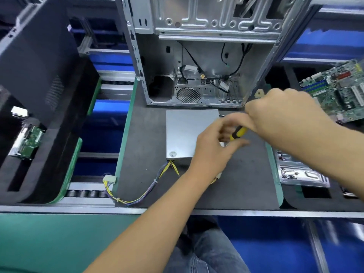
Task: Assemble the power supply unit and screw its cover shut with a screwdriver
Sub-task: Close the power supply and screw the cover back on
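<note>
My right hand (279, 115) is curled round the far end of the screwdriver (237, 133), whose yellow and black handle slants down to the left. My left hand (214, 148) is blurred; its fingers look loosely spread around the handle's lower end, and I cannot tell whether they touch it. Both hands are over the right edge of the PSU (187, 133), a grey metal box lying flat on the dark mat (141, 154). Its cable bundle (143, 194) runs from the near side, left to a white plug (109, 179) at the mat's edge. Just beyond the PSU stands an open case (197, 56). A motherboard (338, 89) lies far right.
</note>
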Demonstrator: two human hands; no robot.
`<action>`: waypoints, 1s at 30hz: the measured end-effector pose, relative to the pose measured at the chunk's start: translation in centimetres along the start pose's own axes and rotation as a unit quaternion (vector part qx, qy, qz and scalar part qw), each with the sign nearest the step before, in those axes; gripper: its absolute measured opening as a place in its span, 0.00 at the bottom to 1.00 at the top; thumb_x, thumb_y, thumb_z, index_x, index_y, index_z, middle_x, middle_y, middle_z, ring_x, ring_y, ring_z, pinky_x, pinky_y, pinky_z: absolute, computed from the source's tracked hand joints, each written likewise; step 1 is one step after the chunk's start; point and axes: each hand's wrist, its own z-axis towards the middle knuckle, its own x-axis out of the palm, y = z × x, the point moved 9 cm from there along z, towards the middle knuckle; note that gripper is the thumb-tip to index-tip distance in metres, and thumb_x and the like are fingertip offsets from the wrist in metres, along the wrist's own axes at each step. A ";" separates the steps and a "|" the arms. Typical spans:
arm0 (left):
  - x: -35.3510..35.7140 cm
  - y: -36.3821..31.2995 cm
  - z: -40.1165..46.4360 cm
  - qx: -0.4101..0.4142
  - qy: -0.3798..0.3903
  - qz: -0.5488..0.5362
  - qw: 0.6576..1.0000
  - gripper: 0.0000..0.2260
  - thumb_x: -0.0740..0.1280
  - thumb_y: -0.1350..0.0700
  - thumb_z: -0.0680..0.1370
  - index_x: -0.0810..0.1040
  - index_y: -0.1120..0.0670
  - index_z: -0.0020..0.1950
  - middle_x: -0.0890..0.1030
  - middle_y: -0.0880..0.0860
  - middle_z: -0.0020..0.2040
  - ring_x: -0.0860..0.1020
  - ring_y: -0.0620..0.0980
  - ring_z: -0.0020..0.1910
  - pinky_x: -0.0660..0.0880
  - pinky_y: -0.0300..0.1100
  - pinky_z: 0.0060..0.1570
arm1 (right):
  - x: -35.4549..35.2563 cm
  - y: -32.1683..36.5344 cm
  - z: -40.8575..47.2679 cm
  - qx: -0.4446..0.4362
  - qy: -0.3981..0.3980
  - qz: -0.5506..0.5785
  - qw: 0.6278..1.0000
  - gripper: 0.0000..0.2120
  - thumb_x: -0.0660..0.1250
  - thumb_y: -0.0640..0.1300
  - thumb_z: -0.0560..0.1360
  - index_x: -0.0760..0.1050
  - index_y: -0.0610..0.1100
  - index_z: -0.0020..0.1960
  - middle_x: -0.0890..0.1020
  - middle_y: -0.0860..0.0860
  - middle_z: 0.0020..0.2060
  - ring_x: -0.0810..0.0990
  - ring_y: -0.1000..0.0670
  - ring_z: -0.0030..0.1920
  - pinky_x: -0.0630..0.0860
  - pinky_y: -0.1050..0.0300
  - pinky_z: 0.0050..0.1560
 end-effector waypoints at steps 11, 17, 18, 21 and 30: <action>-1.1 -0.2 2.1 -0.010 0.080 -0.070 0.994 0.18 0.74 0.60 0.70 0.77 0.41 0.54 0.80 0.47 0.46 0.80 0.45 0.43 0.77 0.39 0.48 | -0.2 -0.2 0.4 0.005 -0.032 0.052 0.998 0.23 0.55 0.66 0.78 0.66 0.45 0.45 0.62 0.47 0.31 0.68 0.41 0.38 0.64 0.51 0.38; -0.6 -0.2 1.8 -0.001 0.153 -0.083 0.985 0.22 0.63 0.67 0.78 0.70 0.44 0.65 0.84 0.40 0.49 0.81 0.40 0.49 0.74 0.35 0.54 | -0.1 0.5 0.6 -0.088 0.011 0.213 0.973 0.12 0.65 0.50 0.79 0.74 0.46 0.58 0.71 0.48 0.43 0.75 0.40 0.47 0.74 0.45 0.50; -0.5 -0.3 1.7 -0.003 0.155 -0.081 0.985 0.24 0.66 0.66 0.77 0.70 0.41 0.66 0.83 0.40 0.50 0.80 0.41 0.48 0.74 0.34 0.53 | 0.1 0.2 0.6 -0.063 -0.006 0.177 0.982 0.12 0.63 0.52 0.80 0.74 0.44 0.55 0.68 0.47 0.37 0.74 0.39 0.45 0.73 0.47 0.46; -0.4 -0.1 1.8 -0.010 0.102 -0.062 0.993 0.28 0.76 0.64 0.69 0.74 0.40 0.61 0.81 0.53 0.48 0.81 0.51 0.45 0.79 0.43 0.51 | 0.2 -0.4 0.4 0.007 -0.026 0.047 0.999 0.16 0.60 0.55 0.82 0.72 0.42 0.47 0.57 0.48 0.31 0.71 0.39 0.41 0.65 0.50 0.39; 0.4 -0.4 1.2 0.001 0.180 -0.051 0.982 0.21 0.66 0.62 0.77 0.72 0.40 0.64 0.83 0.42 0.52 0.79 0.48 0.50 0.75 0.44 0.54 | 1.4 0.6 0.0 -0.075 0.020 0.119 0.990 0.08 0.60 0.48 0.82 0.72 0.45 0.49 0.70 0.48 0.43 0.71 0.42 0.46 0.67 0.51 0.45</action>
